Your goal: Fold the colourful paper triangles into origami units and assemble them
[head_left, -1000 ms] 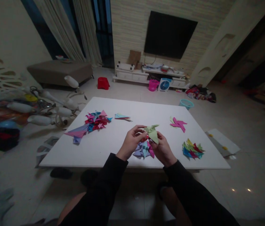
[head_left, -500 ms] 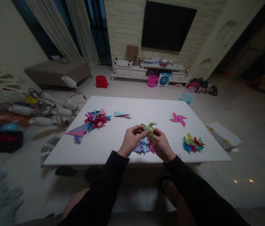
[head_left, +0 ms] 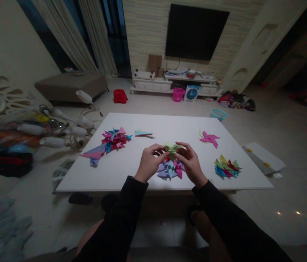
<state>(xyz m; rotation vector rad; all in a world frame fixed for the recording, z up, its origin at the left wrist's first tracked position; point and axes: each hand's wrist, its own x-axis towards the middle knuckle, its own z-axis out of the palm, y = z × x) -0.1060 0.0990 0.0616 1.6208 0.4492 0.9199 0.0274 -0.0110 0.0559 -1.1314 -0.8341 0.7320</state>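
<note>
A light green folded origami paper (head_left: 172, 149) is held up over the near middle of the white table (head_left: 109, 174). My left hand (head_left: 152, 160) pinches its left side between thumb and fingers, and my right hand (head_left: 190, 162) grips the right side. Just below them lies a small pile of purple, light blue, pink and red origami pieces (head_left: 170, 169), partly covered by the fingers. The exact fold of the green piece is hard to make out.
On the table's left lies a heap of red, blue and pink origami (head_left: 114, 140), near a thin stack of folded paper (head_left: 144, 134). At right are a pink pinwheel-shaped piece (head_left: 209, 138) and a multicoloured pile (head_left: 227, 167). A teal basket (head_left: 218, 114) stands beyond.
The green origami has been turned between my hands, and its long hanging point no longer shows. My right fingers have moved up onto its right side. The piles look unmoved.
</note>
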